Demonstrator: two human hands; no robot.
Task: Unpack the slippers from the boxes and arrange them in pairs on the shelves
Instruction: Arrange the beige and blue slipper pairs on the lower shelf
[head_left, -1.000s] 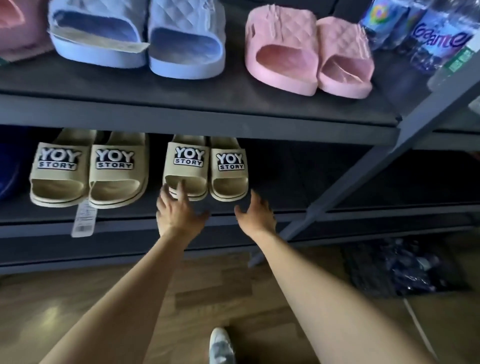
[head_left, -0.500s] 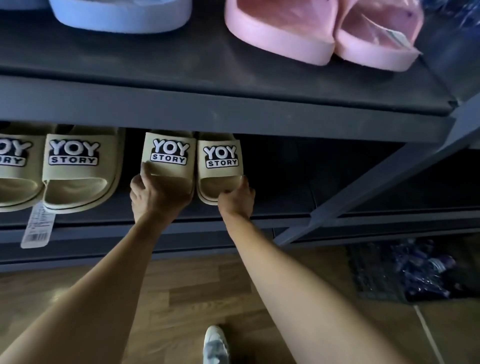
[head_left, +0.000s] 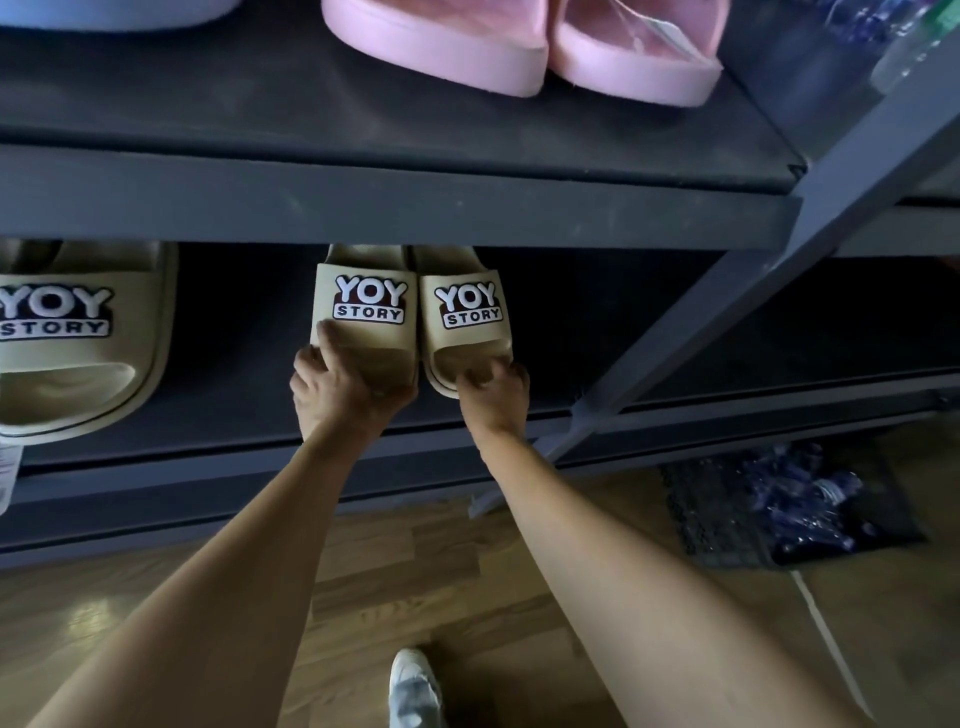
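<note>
**Beige pair held by the toes on the lower shelf**

The upper part of the view is filled by a dark grey rack (head_left: 415, 208), seen from in front and above. A wooden floor (head_left: 415, 561) is seen beneath it. The right side is crossed by a slanted brace (head_left: 727, 312), which runs from the corner of the upper shelf (head_left: 260, 104) down to the floor and passes just right of the right hand. Beyond the brace, a dark bottle pack (head_left: 789, 499) is seen lying on the floor.

At the front of the upper shelf a pink pair (head_left: 457, 52) is set side by side. A blue slipper (head_left: 104, 13) at the left is cut off by the top edge.

On the lower shelf (head_left: 208, 415) the left slipper (head_left: 366, 291) and the right slipper (head_left: 467, 296) are placed touching, toes toward the camera. Their heels are hidden under the upper shelf's beam, and "YOY STORY" is printed on each strap. A third slipper (head_left: 78, 332) of the same kind is set well apart at the left.

The left slipper is gripped by the left hand (head_left: 343, 389), thumb laid on the strap's edge and fingers curled round the toe. The right slipper's toe rim is pinched by the curled fingers of the right hand (head_left: 493, 395).

A white shoe (head_left: 413, 686) is seen on the floor between the forearms. A white tag (head_left: 8, 467) is seen below the third slipper.
</note>
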